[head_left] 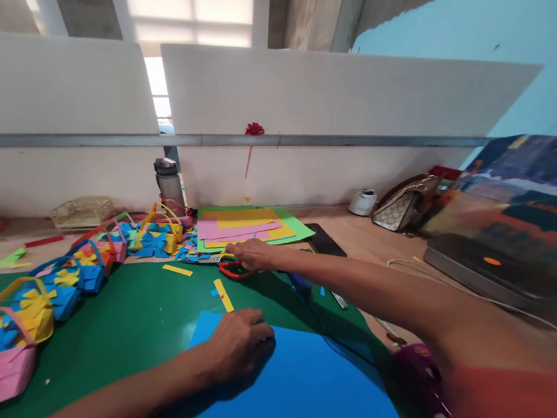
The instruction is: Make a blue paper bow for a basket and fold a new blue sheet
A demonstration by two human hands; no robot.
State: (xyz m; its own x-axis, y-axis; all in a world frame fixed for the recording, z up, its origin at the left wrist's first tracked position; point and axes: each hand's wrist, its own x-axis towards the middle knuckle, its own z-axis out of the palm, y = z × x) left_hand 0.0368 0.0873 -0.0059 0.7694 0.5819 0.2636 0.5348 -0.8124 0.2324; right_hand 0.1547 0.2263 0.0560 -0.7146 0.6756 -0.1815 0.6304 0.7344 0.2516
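Note:
A large blue sheet of paper lies in front of me on the green mat. My left hand rests on its upper left part with the fingers curled; anything inside them is hidden. Farther away, my right hand reaches across to the scissors with red and yellow handles, its fingers closed at the handles. The blades point left, beside a heap of small paper scraps. Yellow paper strips lie between my hands and to the left.
Several paper baskets with flowers line the left side. Coloured sheets are stacked behind the scissors, near a bottle. A black phone-like slab, a cutter, a cable and a bag lie to the right.

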